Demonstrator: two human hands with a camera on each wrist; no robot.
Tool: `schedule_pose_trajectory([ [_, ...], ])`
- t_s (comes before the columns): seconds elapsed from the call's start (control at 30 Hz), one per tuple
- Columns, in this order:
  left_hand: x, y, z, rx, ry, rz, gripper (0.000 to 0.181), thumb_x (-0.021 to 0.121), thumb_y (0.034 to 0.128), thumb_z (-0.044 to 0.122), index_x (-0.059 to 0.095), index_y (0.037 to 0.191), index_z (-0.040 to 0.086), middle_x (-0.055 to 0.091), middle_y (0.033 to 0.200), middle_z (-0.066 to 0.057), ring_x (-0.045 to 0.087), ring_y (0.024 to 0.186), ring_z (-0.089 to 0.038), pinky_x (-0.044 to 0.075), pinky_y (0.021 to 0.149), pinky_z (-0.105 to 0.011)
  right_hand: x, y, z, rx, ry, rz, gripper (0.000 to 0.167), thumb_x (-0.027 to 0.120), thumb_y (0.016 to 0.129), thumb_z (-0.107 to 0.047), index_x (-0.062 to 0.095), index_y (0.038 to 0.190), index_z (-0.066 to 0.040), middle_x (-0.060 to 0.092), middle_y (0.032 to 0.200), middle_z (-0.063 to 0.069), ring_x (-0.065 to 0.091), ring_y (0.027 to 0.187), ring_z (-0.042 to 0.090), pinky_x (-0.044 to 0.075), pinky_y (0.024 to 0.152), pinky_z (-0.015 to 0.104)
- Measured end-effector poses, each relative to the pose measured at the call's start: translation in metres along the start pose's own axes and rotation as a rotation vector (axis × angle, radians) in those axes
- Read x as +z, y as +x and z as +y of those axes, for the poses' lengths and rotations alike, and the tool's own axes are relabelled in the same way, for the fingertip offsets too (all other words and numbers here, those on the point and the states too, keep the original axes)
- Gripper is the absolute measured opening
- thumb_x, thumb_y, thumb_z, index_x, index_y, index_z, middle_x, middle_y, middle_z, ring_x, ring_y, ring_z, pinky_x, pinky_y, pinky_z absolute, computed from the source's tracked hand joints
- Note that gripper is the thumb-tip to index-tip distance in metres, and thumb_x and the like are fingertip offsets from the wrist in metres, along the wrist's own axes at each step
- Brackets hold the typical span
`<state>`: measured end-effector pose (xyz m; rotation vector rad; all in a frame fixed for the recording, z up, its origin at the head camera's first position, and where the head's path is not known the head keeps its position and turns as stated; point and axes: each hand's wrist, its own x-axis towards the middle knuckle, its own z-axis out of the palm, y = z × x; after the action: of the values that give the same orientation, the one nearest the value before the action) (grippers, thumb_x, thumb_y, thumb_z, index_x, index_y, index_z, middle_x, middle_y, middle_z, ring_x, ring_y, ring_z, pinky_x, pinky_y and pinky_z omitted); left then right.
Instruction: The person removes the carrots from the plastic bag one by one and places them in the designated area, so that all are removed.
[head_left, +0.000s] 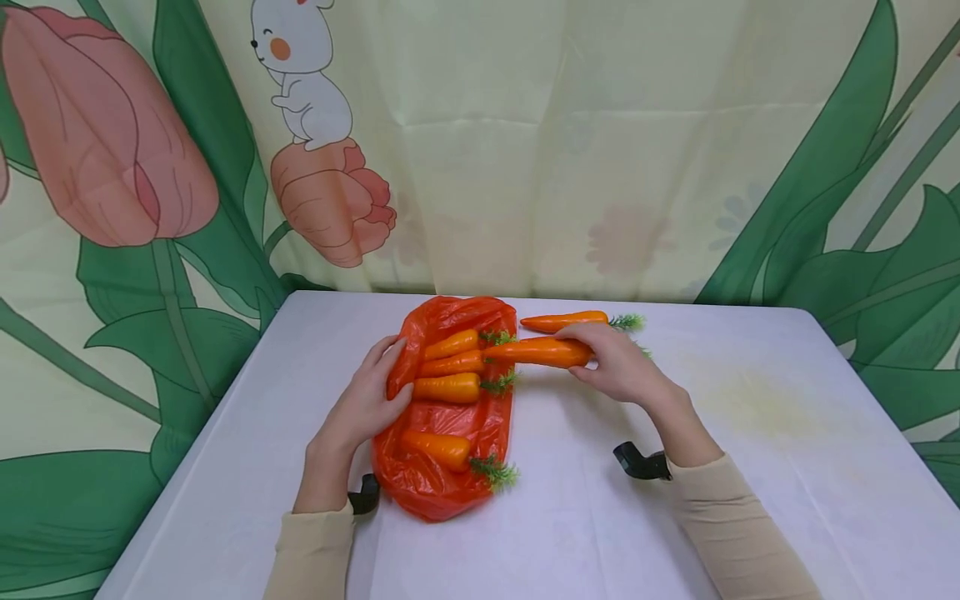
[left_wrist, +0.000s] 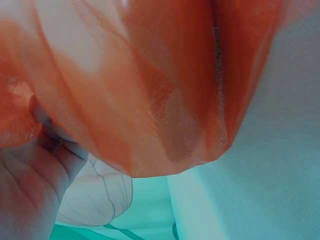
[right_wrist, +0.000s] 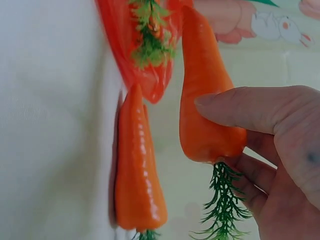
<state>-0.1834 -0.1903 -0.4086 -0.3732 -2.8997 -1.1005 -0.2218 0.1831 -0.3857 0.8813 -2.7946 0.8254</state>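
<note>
A red plastic bag [head_left: 431, 504] lies on the table with several orange carrots [head_left: 447, 388] in its opening, green tops toward the right. My left hand [head_left: 367, 396] pinches the bag's left edge; in the left wrist view the bag's film [left_wrist: 165, 100] hides most of the fingertips. With thumb and fingers my right hand [head_left: 621, 364] grips another carrot [head_left: 543, 352] by its thick end. The tip of this carrot points left, over the bag's right side. The right wrist view shows the thumb across the held carrot [right_wrist: 202, 90], its green top hanging free.
Just beyond the right hand, a loose carrot [head_left: 566, 322] lies on the white-covered table [head_left: 570, 517], right of the bag. A curtain [head_left: 487, 167] printed with tulips and a rabbit hangs behind the table's far edge. Black wrist devices [head_left: 641, 461] sit below both hands.
</note>
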Motion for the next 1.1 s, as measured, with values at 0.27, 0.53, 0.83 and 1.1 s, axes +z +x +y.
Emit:
schedule_pose_trajectory([
  [0.27, 0.001, -0.001, 0.001, 0.020, 0.009, -0.001, 0.072, 0.066, 0.0936, 0.015, 0.034, 0.157, 0.008, 0.027, 0.160, -0.012, 0.040, 0.137, -0.036, 0.042, 0.106, -0.056, -0.008, -0.013, 0.018, 0.130, 0.007, 0.013, 0.044, 0.076, 0.085, -0.001, 0.064, 0.128, -0.002, 0.063, 0.124, 0.017, 0.054, 0.111, 0.038, 0.043, 0.100, 0.056],
  [0.53, 0.003, -0.001, 0.002, 0.004, 0.003, -0.006, 0.071, 0.066, 0.0938, 0.016, 0.035, 0.157, 0.010, 0.026, 0.159, -0.011, 0.043, 0.134, -0.035, 0.045, 0.104, -0.054, -0.019, -0.016, 0.024, 0.187, 0.002, 0.011, 0.046, 0.073, 0.087, -0.001, 0.061, 0.132, 0.000, 0.059, 0.130, 0.022, 0.051, 0.120, 0.042, 0.038, 0.106, 0.059],
  [0.83, 0.007, -0.001, 0.002, -0.024, -0.092, -0.016, 0.075, 0.065, 0.0982, 0.034, 0.028, 0.160, 0.016, 0.025, 0.159, -0.008, 0.040, 0.135, -0.034, 0.043, 0.105, -0.056, -0.021, -0.020, 0.032, 0.183, 0.025, 0.041, 0.047, 0.074, 0.087, -0.001, 0.060, 0.132, 0.002, 0.057, 0.133, 0.024, 0.049, 0.124, 0.042, 0.037, 0.107, 0.059],
  [1.1, 0.012, 0.002, 0.004, -0.081, -0.095, -0.015, 0.070, 0.064, 0.0981, 0.031, 0.031, 0.159, 0.018, 0.027, 0.156, -0.008, 0.040, 0.135, -0.033, 0.042, 0.106, -0.056, -0.022, -0.023, 0.036, 0.178, 0.043, 0.067, 0.046, 0.074, 0.086, 0.001, 0.061, 0.131, 0.002, 0.058, 0.132, 0.024, 0.050, 0.124, 0.042, 0.037, 0.107, 0.058],
])
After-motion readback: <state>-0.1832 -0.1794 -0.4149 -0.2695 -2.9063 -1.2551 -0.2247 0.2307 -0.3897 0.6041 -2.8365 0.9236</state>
